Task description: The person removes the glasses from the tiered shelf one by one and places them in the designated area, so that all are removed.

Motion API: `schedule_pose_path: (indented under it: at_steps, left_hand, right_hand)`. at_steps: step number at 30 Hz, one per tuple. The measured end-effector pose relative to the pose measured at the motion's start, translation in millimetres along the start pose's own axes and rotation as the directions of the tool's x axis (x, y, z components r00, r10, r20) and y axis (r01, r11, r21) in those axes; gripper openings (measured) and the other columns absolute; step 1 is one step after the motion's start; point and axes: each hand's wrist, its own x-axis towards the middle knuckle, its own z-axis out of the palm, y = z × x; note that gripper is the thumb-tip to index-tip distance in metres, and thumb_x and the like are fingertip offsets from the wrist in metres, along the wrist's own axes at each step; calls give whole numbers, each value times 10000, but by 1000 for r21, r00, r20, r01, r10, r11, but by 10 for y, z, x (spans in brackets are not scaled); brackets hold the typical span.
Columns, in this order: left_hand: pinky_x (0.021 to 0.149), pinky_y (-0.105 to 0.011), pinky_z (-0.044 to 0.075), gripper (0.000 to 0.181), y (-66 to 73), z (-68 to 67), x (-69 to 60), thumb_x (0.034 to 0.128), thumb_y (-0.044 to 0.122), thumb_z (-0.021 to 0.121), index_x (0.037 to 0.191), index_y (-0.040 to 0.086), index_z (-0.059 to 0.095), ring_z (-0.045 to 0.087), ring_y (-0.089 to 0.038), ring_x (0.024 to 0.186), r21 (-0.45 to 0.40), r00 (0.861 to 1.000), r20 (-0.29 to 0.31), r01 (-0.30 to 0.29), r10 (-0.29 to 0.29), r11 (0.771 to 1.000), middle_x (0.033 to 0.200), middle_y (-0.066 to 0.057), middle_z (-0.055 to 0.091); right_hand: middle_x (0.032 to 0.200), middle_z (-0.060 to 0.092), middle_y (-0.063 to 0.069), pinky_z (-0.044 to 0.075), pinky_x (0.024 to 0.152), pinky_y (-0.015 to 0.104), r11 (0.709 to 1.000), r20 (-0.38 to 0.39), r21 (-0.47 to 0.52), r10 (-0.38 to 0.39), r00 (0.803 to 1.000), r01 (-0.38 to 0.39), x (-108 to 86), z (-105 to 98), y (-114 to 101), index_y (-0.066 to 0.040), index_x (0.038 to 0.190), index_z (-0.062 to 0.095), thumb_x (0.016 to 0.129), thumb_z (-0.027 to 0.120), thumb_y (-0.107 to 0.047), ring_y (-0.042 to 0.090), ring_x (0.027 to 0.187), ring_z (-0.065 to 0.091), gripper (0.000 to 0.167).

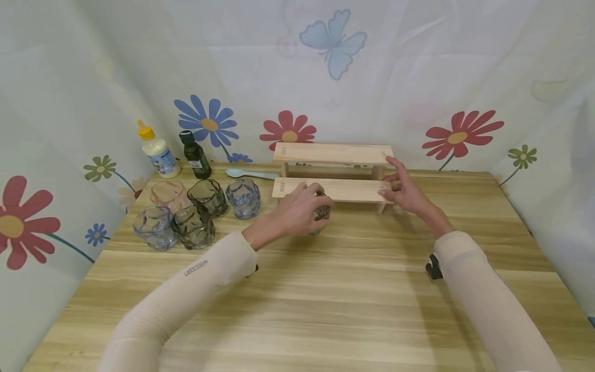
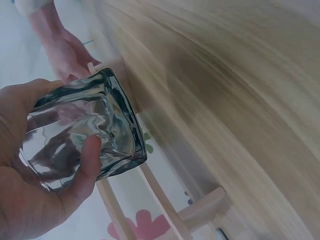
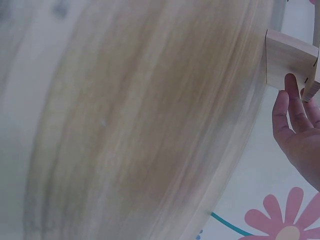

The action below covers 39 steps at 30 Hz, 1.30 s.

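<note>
A dark-tinted, faceted drinking glass (image 1: 322, 211) is gripped in my left hand (image 1: 299, 211), just in front of the lower step. The left wrist view shows thumb and fingers around the glass (image 2: 117, 127), its thick base facing away from the palm. A two-tier wooden stand (image 1: 339, 191) stands at the back of the table. My right hand (image 1: 405, 192) rests at the stand's right end, thumb by the lower step and a finger by the upper one. In the right wrist view its loosely bent fingers (image 3: 294, 107) are beside the stand's end.
Left of the stand are several faceted glasses: pink (image 1: 168, 195), blue (image 1: 244, 198) and dark grey ones (image 1: 193, 227). Behind them stand a yellow-capped bottle (image 1: 160, 155) and a dark green bottle (image 1: 196, 157). A light blue spoon (image 1: 253, 174) lies left of the stand.
</note>
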Motion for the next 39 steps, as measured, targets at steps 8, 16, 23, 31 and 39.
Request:
schedule_pose_path:
  at_steps: [8,16,23,31,39]
  left_hand:
    - [832,-432,513,338,-94,5,-176,885,338,746,1196,211,717,562,-311,1047,-14,1000,-3,23,-23,1000,1292,-105,591]
    - [851,-479,509,346,-186,22,-371,866,313,772,1178,172,721,591,-347,1038,-33,999,-34,24,-25,999,1266,-143,606]
    - [776,-490,540,365,-250,36,-523,839,325,797,1164,176,723,608,-355,1034,-39,996,-62,58,-60,998,1244,-138,620]
    - [960,-575,496,375,-355,42,-705,836,321,809,1160,150,729,563,-402,1225,-63,994,-64,82,-86,995,1308,-187,608]
    - [1060,-621,412,383,-434,49,-849,827,316,819,1160,149,728,534,-422,1277,-65,992,-46,116,-119,991,1381,-203,574]
  right_hand:
    - [1400,387,353,518,729,205,1000,6,-4,-6,1000,6,-11,-3,-22,-246,1613,26,973,624,-58,551,1163,529,895]
    - [1388,400,346,516,738,232,1000,4,-29,-7,1000,7,-1,-1,-11,-246,1610,30,976,625,-72,548,1161,533,888]
    - [1377,413,344,528,761,281,999,5,-43,-6,1000,6,-5,-7,-15,-246,1611,24,976,626,-78,551,1153,543,891]
    - [1383,409,337,522,757,246,999,6,-37,10,1000,-9,-18,-5,-35,-272,1610,22,976,624,-69,546,1167,538,898]
    - [1390,393,346,518,757,243,1000,17,-27,9,1000,-8,-22,-9,-34,-269,1609,8,978,623,-76,559,1171,530,902]
